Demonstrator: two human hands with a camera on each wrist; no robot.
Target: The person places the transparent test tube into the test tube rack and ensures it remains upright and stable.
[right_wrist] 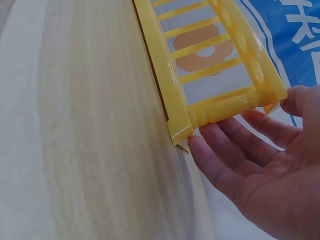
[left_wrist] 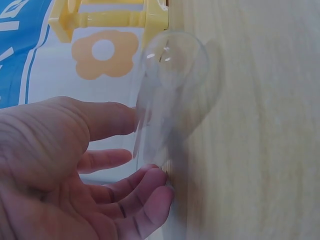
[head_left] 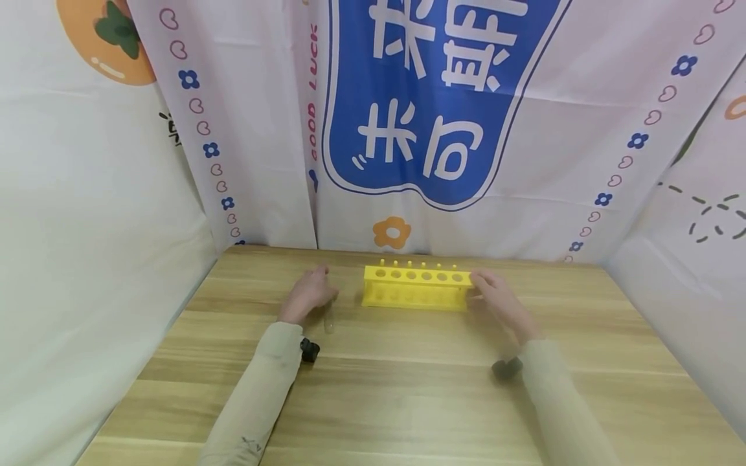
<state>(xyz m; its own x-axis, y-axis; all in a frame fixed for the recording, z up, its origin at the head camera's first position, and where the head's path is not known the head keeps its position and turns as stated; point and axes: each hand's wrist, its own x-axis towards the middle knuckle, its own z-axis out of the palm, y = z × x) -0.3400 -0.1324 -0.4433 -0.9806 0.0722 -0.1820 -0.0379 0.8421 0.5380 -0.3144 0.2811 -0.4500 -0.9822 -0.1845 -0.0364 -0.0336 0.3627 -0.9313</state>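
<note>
left grip: over the left part of the counter, thumb and bent fingers at a clear tube; i cannot tell whether they have closed on it or only touch it.
tube: left of the rack, near it but apart. in the head view just its rounded end shows below the grip, faint against the wood; the left wrist view brings that end close, while the far end fades out by the fingers. whether it lies flat or tips up a little, i cannot say.
right grip: holding the rack by its right end, thumb at the top plate, fingertips against the end post; in the head view it partly covers that end.
rack: yellow, upright toward the back of the counter, six round holes along the top, small pegs poking up behind. both wrist views cut it off at the upper edge.
sleeves: pale, both running out past the bottom of the head view.
cloth: hanging behind the counter, its blue patch cut off above, an orange flower low down, which the right wrist view shows broken up by the rack's bars.
</note>
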